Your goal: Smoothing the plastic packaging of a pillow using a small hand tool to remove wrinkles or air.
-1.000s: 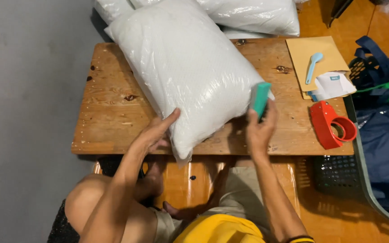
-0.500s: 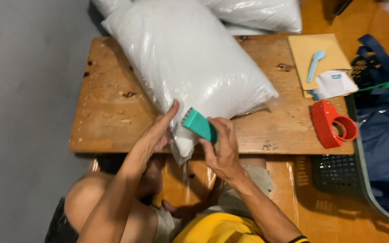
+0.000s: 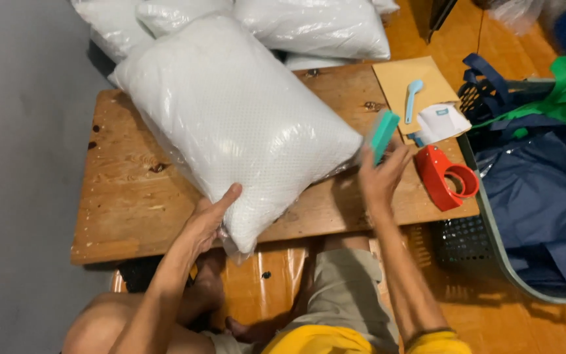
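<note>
White plastic fills mid-frame: our left hand [image 3: 209, 219] grips the big bagged pillow [image 3: 237, 124] on the wooden table [image 3: 126, 203], while our right hand [image 3: 381, 177] clasps a teal block [image 3: 384, 134] beside a red tape dispenser [image 3: 445, 177].

White dotted bag [image 3: 237, 124], teal block [image 3: 384, 135], red tape dispenser [image 3: 445, 176]

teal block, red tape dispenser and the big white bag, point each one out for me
teal block [image 3: 384, 134], head view, on its broad face above the fingers.
red tape dispenser [image 3: 435, 170], head view, on its red body.
big white bag [image 3: 244, 118], head view, on its top surface.
</note>
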